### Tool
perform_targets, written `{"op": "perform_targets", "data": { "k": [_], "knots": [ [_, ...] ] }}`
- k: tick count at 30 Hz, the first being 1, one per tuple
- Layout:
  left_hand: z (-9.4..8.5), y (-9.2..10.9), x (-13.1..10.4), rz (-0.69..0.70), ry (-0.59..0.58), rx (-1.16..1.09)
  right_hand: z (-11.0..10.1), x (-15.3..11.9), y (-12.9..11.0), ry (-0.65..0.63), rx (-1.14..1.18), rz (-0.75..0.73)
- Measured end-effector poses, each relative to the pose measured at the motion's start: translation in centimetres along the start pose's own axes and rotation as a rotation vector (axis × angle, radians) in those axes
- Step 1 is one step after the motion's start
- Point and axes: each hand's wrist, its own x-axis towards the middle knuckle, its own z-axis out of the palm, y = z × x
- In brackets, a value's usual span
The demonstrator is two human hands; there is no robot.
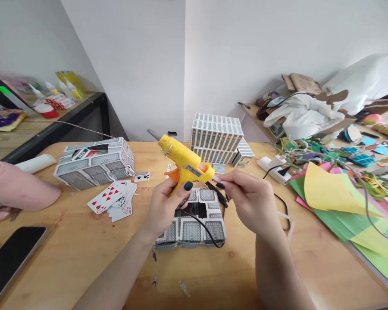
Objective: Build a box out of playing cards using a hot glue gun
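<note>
My left hand [168, 200] is wrapped round the handle of a yellow hot glue gun [184, 157], its nozzle pointing up and to the left. At the gun's rear end, my right hand [250, 198] pinches a pale glue stick [217, 178] that sticks out of the back opening. Below both hands a box covered with grey-backed playing cards [189, 230] lies on the table, with a dark opening in its top. The gun's black cord [202, 224] loops down across this box. Part of the box is hidden by my hands.
A second card-covered box [95, 163] and loose playing cards [114, 198] lie left. Stacked card decks [216, 137] stand at the back. A phone [14, 262] and pink roll [22, 185] are left; a power strip [274, 168] and coloured paper [336, 202] are right.
</note>
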Motion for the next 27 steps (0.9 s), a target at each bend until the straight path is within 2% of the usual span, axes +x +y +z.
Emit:
{"op": "perform_targets", "data": {
  "k": [7, 10, 12, 13, 16, 17, 18, 19, 21, 23, 25, 27],
  "knots": [
    [0.0, -0.1, -0.1, -0.036, -0.035, -0.021, -0.2, 0.6, 0.4, -0.245, 0.422, 0.341],
    [0.3, -0.4, -0.1, -0.043, -0.008, 0.007, 0.1, 0.9, 0.8, -0.249, 0.402, 0.375],
    [0.6, -0.6, 0.0, -0.038, 0.041, 0.033, 0.6, 0.7, 0.7, -0.167, 0.244, 0.333],
    [0.8, -0.7, 0.1, -0.044, 0.068, 0.029, 0.8, 0.5, 0.5, -0.085, 0.153, 0.281],
    [1.4, -0.3, 0.1, -0.091, 0.123, -0.074, 1.1, -0.4, -0.5, 0.279, -0.069, 0.056],
    [1.6, -0.1, 0.1, -0.104, 0.141, -0.127, 1.1, -0.7, -0.9, 0.353, -0.113, 0.009],
    [1.7, 0.1, 0.0, -0.112, 0.154, -0.18, 1.0, -0.9, -1.3, 0.354, -0.14, 0.001],
    [1.8, 0.3, 0.0, -0.117, 0.159, -0.226, 0.9, -1.0, -1.6, 0.279, -0.144, 0.033],
    [2.1, 0.4, -0.3, -0.116, 0.137, -0.285, 1.0, -1.0, -1.7, 0.01, -0.053, 0.159],
    [2.4, 0.2, -0.7, -0.12, 0.056, -0.297, 1.4, -0.6, -1.4, -0.218, 0.191, 0.273],
    [2.8, -0.3, -1.0, -0.142, -0.042, -0.284, 2.2, 0.0, -0.8, -0.357, 0.508, 0.356],
    [3.2, -0.6, -1.2, -0.157, -0.108, -0.249, 2.9, 0.4, -0.2, -0.398, 0.746, 0.466]
  ]
}}
